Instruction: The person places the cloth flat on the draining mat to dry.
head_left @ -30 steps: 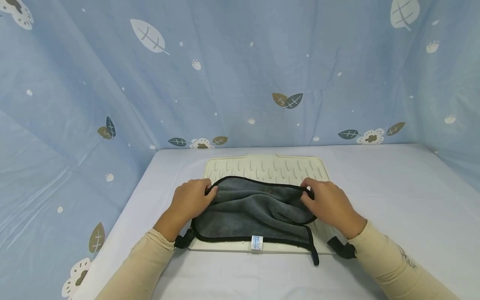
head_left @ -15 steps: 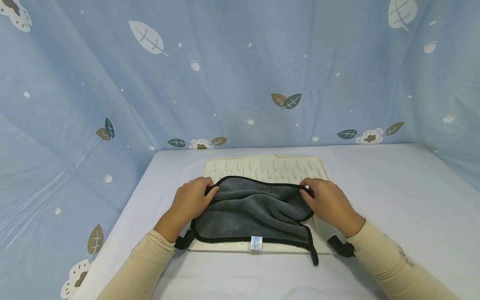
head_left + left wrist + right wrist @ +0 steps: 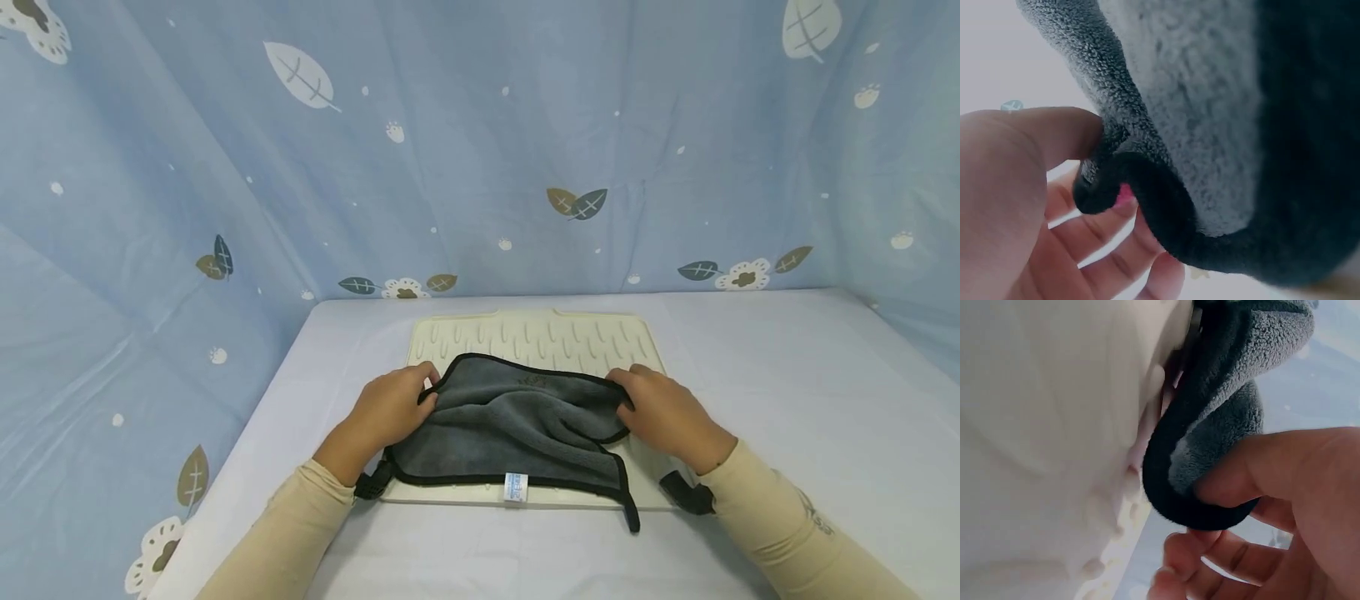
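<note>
A dark grey towel point(image 3: 495, 433) with black edging lies rumpled over a cream ridged mat point(image 3: 525, 333). My left hand point(image 3: 393, 404) pinches its left edge between thumb and fingers; the left wrist view shows the thumb pressing a fold of the towel point(image 3: 1185, 112). On the other side my right hand point(image 3: 667, 412) pinches the right edge, and in the right wrist view the thumb lies on the curled black border of the towel point(image 3: 1160, 469). A white label point(image 3: 515, 487) sits on the near hem, and a black loop point(image 3: 632, 512) hangs from the near right corner.
White cloth point(image 3: 810, 400) covers the table around the mat. A blue patterned curtain point(image 3: 480, 150) rises behind it and along the left side. Black straps point(image 3: 686, 493) show near the wrists.
Both hands have shifted slightly, with their grip on the towel's edges kept. The towel's far edge has moved a little; its near hem stays about where it was.
</note>
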`<state>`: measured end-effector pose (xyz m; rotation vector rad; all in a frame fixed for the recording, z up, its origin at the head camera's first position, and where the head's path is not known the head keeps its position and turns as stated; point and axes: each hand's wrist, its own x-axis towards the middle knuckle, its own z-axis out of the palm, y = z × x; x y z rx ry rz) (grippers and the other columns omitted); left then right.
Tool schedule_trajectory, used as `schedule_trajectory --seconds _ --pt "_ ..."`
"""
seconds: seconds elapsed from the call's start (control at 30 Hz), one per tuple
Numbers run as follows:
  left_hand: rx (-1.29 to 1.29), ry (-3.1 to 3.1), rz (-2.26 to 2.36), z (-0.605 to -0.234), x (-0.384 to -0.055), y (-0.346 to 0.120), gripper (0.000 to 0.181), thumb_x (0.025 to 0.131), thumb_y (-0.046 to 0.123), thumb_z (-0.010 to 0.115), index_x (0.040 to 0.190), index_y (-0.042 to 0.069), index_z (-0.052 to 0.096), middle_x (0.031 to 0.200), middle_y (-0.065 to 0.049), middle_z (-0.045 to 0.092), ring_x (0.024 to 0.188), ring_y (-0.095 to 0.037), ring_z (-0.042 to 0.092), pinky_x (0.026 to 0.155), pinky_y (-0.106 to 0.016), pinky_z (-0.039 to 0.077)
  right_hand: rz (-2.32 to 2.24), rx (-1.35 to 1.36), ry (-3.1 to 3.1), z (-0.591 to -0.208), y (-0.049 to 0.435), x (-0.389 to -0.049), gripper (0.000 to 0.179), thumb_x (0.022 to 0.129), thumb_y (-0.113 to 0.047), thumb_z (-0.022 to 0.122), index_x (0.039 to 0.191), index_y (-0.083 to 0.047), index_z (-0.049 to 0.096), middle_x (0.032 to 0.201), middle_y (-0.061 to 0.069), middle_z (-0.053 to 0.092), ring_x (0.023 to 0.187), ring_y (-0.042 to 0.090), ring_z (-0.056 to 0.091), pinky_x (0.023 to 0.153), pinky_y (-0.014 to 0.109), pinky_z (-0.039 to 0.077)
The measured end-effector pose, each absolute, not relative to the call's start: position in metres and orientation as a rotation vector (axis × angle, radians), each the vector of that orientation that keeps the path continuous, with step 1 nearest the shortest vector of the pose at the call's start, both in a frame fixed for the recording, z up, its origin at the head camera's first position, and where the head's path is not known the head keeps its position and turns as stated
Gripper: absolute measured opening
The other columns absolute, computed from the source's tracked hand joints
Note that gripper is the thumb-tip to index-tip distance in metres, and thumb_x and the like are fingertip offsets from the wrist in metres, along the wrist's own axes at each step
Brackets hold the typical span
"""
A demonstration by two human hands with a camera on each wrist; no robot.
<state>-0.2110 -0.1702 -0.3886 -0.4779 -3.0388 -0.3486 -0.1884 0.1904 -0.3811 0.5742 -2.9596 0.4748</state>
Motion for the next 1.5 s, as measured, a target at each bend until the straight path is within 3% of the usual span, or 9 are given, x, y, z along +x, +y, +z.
schedule_trajectory --seconds 0.23,0.63,0.87,1.2,1.37,1.5 --pt "-0.407 -3.016 -0.331 -0.386 -0.208 -0.172 0.016 0.097 0.022 0.066 0.11 0.014 0.062 0.065 0.003 0.055 0.057 -0.013 0.049 0.052 -0.03 0.039 0.534 0.541 -2.903 -0.383 0.196 -0.195 0.028 0.087 0.002 0.068 0.115 0.002 0.068 0.102 0.018 0.071 0.09 0.031 0.069 0.074 0.048 0.055" --pt "-0.357 -3.0 -0.312 -0.382 -0.207 -0.173 0.014 0.095 0.023 0.067 0.105 0.015 0.063 0.068 0.002 0.06 0.057 -0.014 0.05 0.052 -0.031 0.04 0.477 0.571 -2.795 -0.372 0.195 -0.221 0.024 0.088 0.001 0.069 0.112 0.002 0.068 0.093 0.018 0.067 0.073 0.025 0.063 0.061 0.042 0.051" --pt "-0.357 -2.991 -0.304 -0.383 -0.207 -0.171 0.012 0.094 0.023 0.069 0.102 0.016 0.064 0.071 0.001 0.064 0.058 -0.013 0.052 0.052 -0.032 0.04 0.398 0.588 -2.763 -0.367 0.19 -0.237 0.021 0.089 0.001 0.068 0.11 0.002 0.069 0.096 0.02 0.067 0.078 0.032 0.067 0.065 0.047 0.053" --pt "-0.343 -3.019 -0.331 -0.386 -0.207 -0.17 0.014 0.095 0.025 0.068 0.104 0.015 0.064 0.062 0.004 0.052 0.054 -0.014 0.047 0.05 -0.03 0.036 0.384 0.568 -2.84 -0.379 0.19 -0.261 0.024 0.09 -0.001 0.068 0.114 0.003 0.069 0.099 0.022 0.068 0.083 0.034 0.067 0.069 0.048 0.054" --pt "-0.356 -2.989 -0.303 -0.387 -0.206 -0.169 0.012 0.094 0.024 0.069 0.101 0.015 0.065 0.065 0.004 0.057 0.054 -0.013 0.047 0.051 -0.03 0.036 0.438 0.609 -2.871 -0.382 0.195 -0.262 0.024 0.091 0.001 0.065 0.114 0.003 0.069 0.103 0.021 0.07 0.092 0.034 0.068 0.078 0.051 0.054" --pt "-0.342 -3.008 -0.314 -0.386 -0.204 -0.169 0.017 0.097 0.027 0.065 0.107 0.014 0.067 0.08 -0.003 0.071 0.063 -0.017 0.059 0.056 -0.035 0.045 0.471 0.639 -2.872 -0.383 0.196 -0.263 0.022 0.091 0.004 0.064 0.112 0.003 0.07 0.101 0.02 0.071 0.091 0.033 0.067 0.079 0.05 0.053"
